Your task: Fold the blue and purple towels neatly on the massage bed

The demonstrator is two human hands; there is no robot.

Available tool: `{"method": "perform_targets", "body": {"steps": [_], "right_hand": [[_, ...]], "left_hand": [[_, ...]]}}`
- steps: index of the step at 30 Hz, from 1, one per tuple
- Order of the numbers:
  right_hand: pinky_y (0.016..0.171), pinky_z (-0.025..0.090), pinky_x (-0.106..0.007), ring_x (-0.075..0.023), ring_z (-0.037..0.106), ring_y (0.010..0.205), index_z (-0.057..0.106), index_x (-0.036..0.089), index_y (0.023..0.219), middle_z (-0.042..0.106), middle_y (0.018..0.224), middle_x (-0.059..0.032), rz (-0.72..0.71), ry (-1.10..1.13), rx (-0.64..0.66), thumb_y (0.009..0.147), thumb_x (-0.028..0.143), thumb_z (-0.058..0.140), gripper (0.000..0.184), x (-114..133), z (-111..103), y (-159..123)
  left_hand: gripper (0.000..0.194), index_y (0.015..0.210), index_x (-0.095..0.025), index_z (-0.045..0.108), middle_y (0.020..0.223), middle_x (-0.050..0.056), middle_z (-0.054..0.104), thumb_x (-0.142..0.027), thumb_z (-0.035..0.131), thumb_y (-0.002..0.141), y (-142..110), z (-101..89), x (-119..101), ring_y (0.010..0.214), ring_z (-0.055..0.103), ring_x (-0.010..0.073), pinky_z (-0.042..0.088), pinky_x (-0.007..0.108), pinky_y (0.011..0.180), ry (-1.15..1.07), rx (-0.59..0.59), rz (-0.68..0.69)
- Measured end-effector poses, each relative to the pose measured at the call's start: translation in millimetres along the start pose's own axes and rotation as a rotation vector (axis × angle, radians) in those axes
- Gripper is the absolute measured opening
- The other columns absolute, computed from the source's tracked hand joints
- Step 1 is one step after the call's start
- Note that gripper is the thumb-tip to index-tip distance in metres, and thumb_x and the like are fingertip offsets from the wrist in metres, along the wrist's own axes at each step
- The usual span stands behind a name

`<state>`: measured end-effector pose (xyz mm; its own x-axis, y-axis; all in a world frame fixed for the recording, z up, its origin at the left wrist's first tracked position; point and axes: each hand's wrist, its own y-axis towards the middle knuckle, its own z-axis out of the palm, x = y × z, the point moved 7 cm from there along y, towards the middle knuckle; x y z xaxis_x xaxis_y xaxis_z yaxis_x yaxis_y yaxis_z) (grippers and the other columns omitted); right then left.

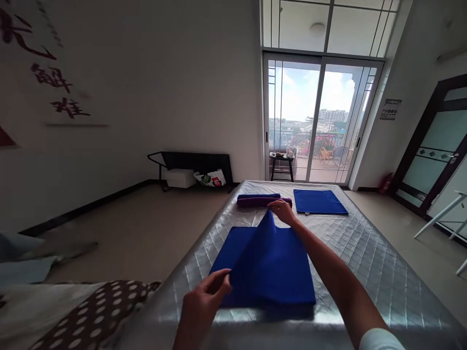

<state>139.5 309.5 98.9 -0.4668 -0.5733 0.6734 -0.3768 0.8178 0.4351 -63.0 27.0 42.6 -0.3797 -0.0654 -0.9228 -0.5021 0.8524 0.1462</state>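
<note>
blue cloth [280,272] is seen in the head view, laid on the near part of a silver quilted mattress [357,253], with its upper layer lifted into a peak towards the far side. the peak is gripped by the right hand [282,211], its thumb and fingertips pinched together on the fabric, the forearm stretched over the right side of the cloth. the left hand [206,296] is held at the left edge of the cloth, thumb and fingers brought close together; whether the fabric is pinched there cannot be told. behind the right hand, a purple roll [255,201] is set just in front of a blue roll [253,196], both laid crosswise. to the right of these, near the far end of the mattress, a flat blue piece [321,201] is laid out. at the lower left, a brown polka-dotted fabric [98,311] is seen beside the mattress. against the far wall, a white box [180,179] and a printed bag [213,179] are kept under a black bench [197,159]. beyond the mattress, a dark stool [282,166] is seen through a glass sliding door [292,104].
</note>
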Motion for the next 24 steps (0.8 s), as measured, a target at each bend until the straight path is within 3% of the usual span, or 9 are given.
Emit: {"method": "perform_targets", "body": {"steps": [2,4,6,9,15,18,21,24], "right_hand": [[0.097,0.048,-0.032,-0.0192,0.065,0.106,0.076,0.026,0.108,0.069,0.119,-0.0047,-0.037,-0.073,0.084,0.087,0.015,0.056,0.031,27.4,53.1,17.5],[0.101,0.045,-0.033,-0.0208,0.061,0.113,0.076,0.028,0.106,0.068,0.122,-0.0036,-0.051,-0.158,0.19,0.089,0.015,0.054,0.031,45.3,103.0,24.8],[0.101,0.044,-0.035,-0.0228,0.061,0.114,0.077,0.028,0.102,0.069,0.119,-0.0032,-0.045,-0.232,0.29,0.088,0.014,0.053,0.03,51.6,143.4,23.7],[0.098,0.045,-0.036,-0.0243,0.061,0.112,0.076,0.027,0.1,0.071,0.115,-0.0038,-0.022,-0.3,0.383,0.086,0.012,0.054,0.031,45.4,180.0,16.7],[0.1,0.043,-0.04,-0.0256,0.057,0.118,0.069,0.028,0.119,0.068,0.122,-0.0056,-0.023,-0.338,0.435,0.091,0.018,0.054,0.034,29.8,198.0,12.6],[0.101,0.042,-0.041,-0.0255,0.056,0.119,0.07,0.028,0.116,0.067,0.123,-0.0058,-0.037,-0.323,0.442,0.092,0.019,0.054,0.03,31.7,198.6,11.2],[0.101,0.043,-0.039,-0.0244,0.058,0.117,0.073,0.026,0.109,0.066,0.122,-0.0066,-0.043,-0.298,0.415,0.093,0.02,0.055,0.025,37.5,191.6,9.5],[0.101,0.044,-0.035,-0.022,0.06,0.113,0.072,0.023,0.111,0.067,0.122,-0.0075,-0.043,-0.265,0.354,0.095,0.021,0.054,0.024,43.8,169.2,9.1]], "left_hand": [[0.044,0.089,-0.024,0.072,0.077,0.0,0.077,-0.061,0.057,0.071,6.6,-26.6,23.0,0.073,0.074,0.0238,0.057,0.029,0.067,0.1,-0.065,-0.037],[0.039,0.079,-0.025,0.069,0.075,0.003,0.077,-0.059,0.054,0.069,13.5,-38.4,46.8,0.075,0.073,0.0266,0.057,0.033,0.069,0.232,-0.085,-0.059],[0.033,0.07,-0.026,0.064,0.074,0.006,0.075,-0.055,0.049,0.067,18.3,-39.5,67.2,0.077,0.072,0.029,0.056,0.038,0.073,0.365,-0.087,-0.072],[0.027,0.063,-0.028,0.057,0.075,0.008,0.072,-0.05,0.043,0.069,18.5,-33.0,81.3,0.078,0.07,0.0296,0.055,0.042,0.079,0.488,-0.114,-0.04],[0.034,0.072,-0.026,0.058,0.087,0.012,0.072,-0.056,0.042,0.074,10.2,-24.7,82.6,0.087,0.069,0.0323,0.053,0.047,0.088,0.526,-0.144,0.011],[0.038,0.081,-0.025,0.063,0.093,0.013,0.074,-0.057,0.044,0.075,10.8,-22.1,88.2,0.091,0.069,0.0332,0.052,0.049,0.091,0.524,-0.092,0.02],[0.04,0.084,-0.024,0.066,0.094,0.012,0.074,-0.056,0.043,0.077,13.6,-21.2,92.4,0.093,0.069,0.0324,0.052,0.048,0.092,0.519,-0.066,0.014],[0.04,0.085,-0.024,0.067,0.1,0.014,0.074,-0.055,0.043,0.075,16.5,-22.0,86.8,0.099,0.068,0.0334,0.051,0.049,0.095,0.534,-0.098,0.042]]}}
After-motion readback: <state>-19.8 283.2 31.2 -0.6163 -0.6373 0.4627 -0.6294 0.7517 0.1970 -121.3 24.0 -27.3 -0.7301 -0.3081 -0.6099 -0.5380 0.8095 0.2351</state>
